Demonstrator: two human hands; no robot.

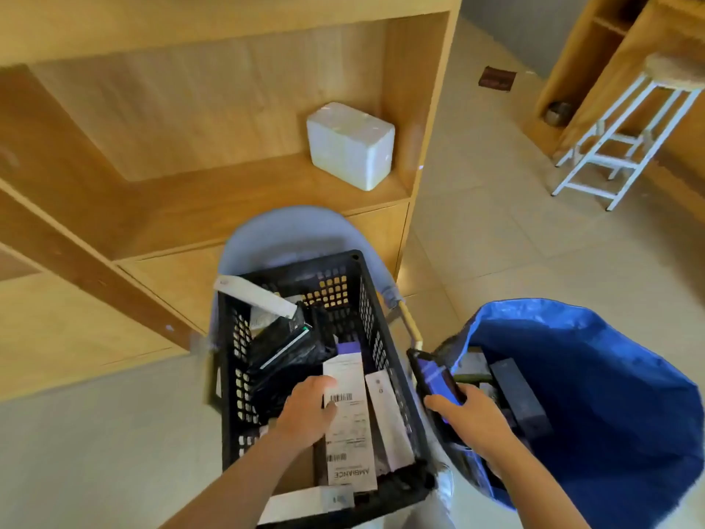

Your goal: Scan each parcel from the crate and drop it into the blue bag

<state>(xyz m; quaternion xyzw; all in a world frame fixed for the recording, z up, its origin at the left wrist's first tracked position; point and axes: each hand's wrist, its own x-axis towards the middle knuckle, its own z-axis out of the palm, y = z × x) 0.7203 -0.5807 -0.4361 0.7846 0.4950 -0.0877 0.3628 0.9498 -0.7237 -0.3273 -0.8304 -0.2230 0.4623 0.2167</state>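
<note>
Left hand (311, 408) grips the long white-labelled parcel (349, 421) inside the crate (385, 337): fingers curled over its left edge, thumb lying across the barcode on the label face. Right hand (471, 423) holds a dark phone (435, 378), fingers wrapped round its lower end, screen lit blue-violet and facing up; the phone sits between the crate's right wall and the blue bag (595, 395).

Parcel: flat, narrow, rectangular, paper label with printed text and two barcodes, a purple band at its far end. Long axis runs near to far, almost parallel with the crate's long side; far end tilted up slightly against the other contents, near end at the crate's near wall.

Crate: black rigid plastic, rectangular, walls a square-holed lattice. It rests on a pale grey-blue chair (267, 231) with a rounded back. Contents besides the held parcel: crumpled glossy black poly mailers (284, 349), a slim white box (385, 414) just right of the held parcel and parallel to it, and a white box (253, 295) leaning over the far-left rim.

Bag: woven blue plastic sheet, mouth wide open, standing just right of the crate. Dark flat boxes (520, 399) lie inside.

Surroundings: light wooden shelving (190, 108) holding a white foam block (351, 145); pale tiled floor (477, 223); white-framed stool (625, 135) at far right.
</note>
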